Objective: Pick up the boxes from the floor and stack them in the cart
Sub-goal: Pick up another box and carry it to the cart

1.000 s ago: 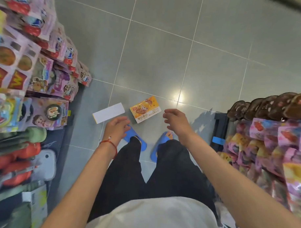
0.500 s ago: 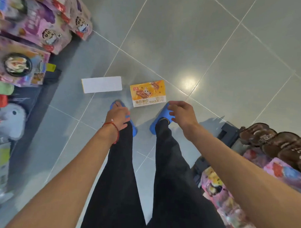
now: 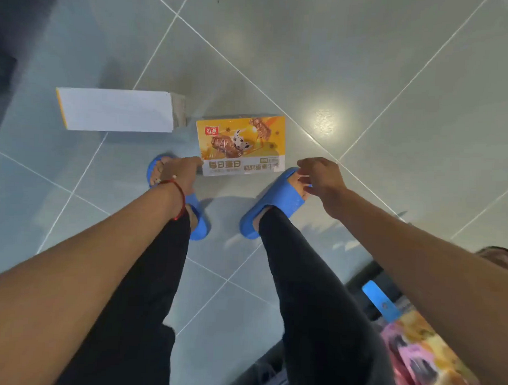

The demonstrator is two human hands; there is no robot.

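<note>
Nearest: black trouser legs [image 3: 306, 295], both forearms stretched down past them; packaged goods [image 3: 413, 365] w/ a blue tag [image 3: 381, 303] at lower right. Further out, blue slippers [image 3: 275, 201] on the grey tiled floor [image 3: 395, 82]. L hand [image 3: 180, 172], red string at the wrist, fingers fairly straight, holding nothing. Its tips are at the near-left corner of the orange box [image 3: 240, 140]; touching or just short, can't tell. R hand [image 3: 322, 177] loosely curled, also empty, just right of the box's near-right corner, over the right slipper. Orange box lies flat btwn the two hands, just ahead of the toes, long axis left-right, so the hands bracket its short ends; L is nearer. Beyond & to the left: white box [image 3: 114, 110], flat, same axis, near the orange one but apart. Next, imo: clamp the orange box by its ends
</note>
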